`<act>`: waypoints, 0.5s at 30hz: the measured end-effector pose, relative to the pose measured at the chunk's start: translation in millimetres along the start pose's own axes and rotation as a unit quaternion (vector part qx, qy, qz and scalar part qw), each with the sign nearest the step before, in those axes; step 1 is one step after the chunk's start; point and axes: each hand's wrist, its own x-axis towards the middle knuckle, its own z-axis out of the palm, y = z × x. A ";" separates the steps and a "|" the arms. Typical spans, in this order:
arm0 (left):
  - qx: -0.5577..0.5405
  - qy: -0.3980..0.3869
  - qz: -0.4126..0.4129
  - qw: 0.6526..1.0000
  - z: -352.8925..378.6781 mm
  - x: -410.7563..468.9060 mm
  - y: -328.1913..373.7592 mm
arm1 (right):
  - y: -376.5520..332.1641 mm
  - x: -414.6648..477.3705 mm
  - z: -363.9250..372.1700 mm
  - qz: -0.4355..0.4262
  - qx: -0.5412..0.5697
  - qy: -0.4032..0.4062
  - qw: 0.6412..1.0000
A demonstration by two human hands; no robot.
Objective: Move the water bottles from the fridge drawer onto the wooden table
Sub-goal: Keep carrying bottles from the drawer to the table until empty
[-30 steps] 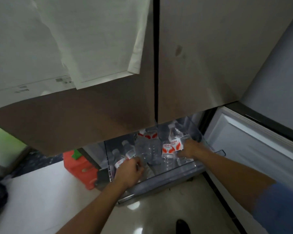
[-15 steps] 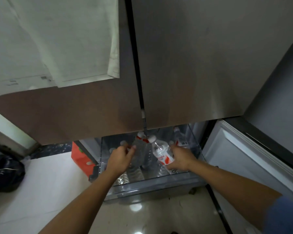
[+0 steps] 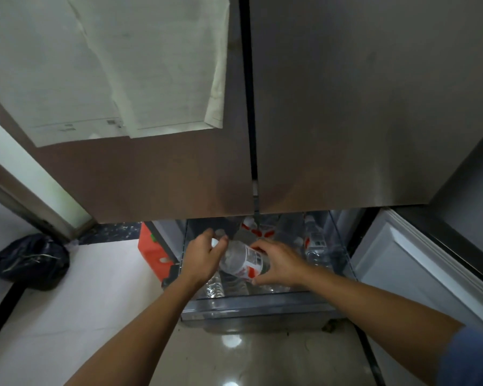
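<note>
The clear fridge drawer [image 3: 262, 305] stands pulled out under the closed fridge doors. My right hand [image 3: 279, 264] grips a clear water bottle [image 3: 243, 260] with a red and white label, tilted so its neck points up and left above the drawer. My left hand [image 3: 204, 256] is curled round the neck of a second bottle [image 3: 215, 285]; the hand hides most of it, and its ribbed lower part shows below. The two hands nearly touch. More water bottles [image 3: 314, 242] stand at the drawer's back and right side. The wooden table is out of view.
Two brown fridge doors [image 3: 346, 121] hang overhead, with papers [image 3: 137, 65] on the left one. An orange container [image 3: 151, 254] sits on the floor left of the drawer. A black bag [image 3: 31, 263] lies further left. A white open door panel [image 3: 418, 277] borders the right.
Both hands have lifted out of the drawer, each with a bottle. The right hand's bottle has tipped over towards the left hand, and the hands have come closer together.
</note>
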 end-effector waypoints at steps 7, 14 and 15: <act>-0.030 0.072 -0.095 0.992 -41.0 -9.4 -35.3 | 12.5 46.3 -13.7 0.167 0.247 -0.026 0.954; -0.045 0.155 -0.154 0.975 -73.2 -38.0 -58.4 | 35.1 134.1 27.6 0.251 0.182 0.096 0.946; -0.038 0.159 -0.156 0.974 -75.8 -39.7 -60.9 | 34.9 142.8 33.3 0.254 0.155 0.102 0.949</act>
